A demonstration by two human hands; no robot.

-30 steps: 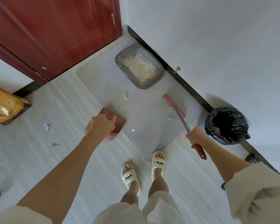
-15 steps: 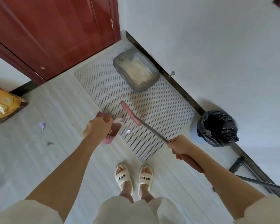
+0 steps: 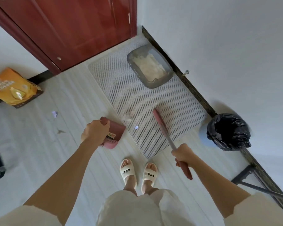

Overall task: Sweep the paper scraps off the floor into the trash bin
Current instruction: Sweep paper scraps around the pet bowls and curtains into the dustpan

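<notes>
The left hand (image 3: 95,132) is gripping the top of a pink dustpan (image 3: 113,134), which is standing at the edge of the perforated mat (image 3: 153,101). The right hand (image 3: 183,154) is gripping the handle of the broom (image 3: 161,123), and its pink head is lying on the mat. A small paper scrap (image 3: 136,127) is lying on the mat between dustpan and broom, beside a whitish clump (image 3: 127,117), perhaps fluff. Another scrap (image 3: 54,114) is lying on the floor (image 3: 69,98). The trash bin (image 3: 227,132), lined with a black bag, is standing near the wall.
</notes>
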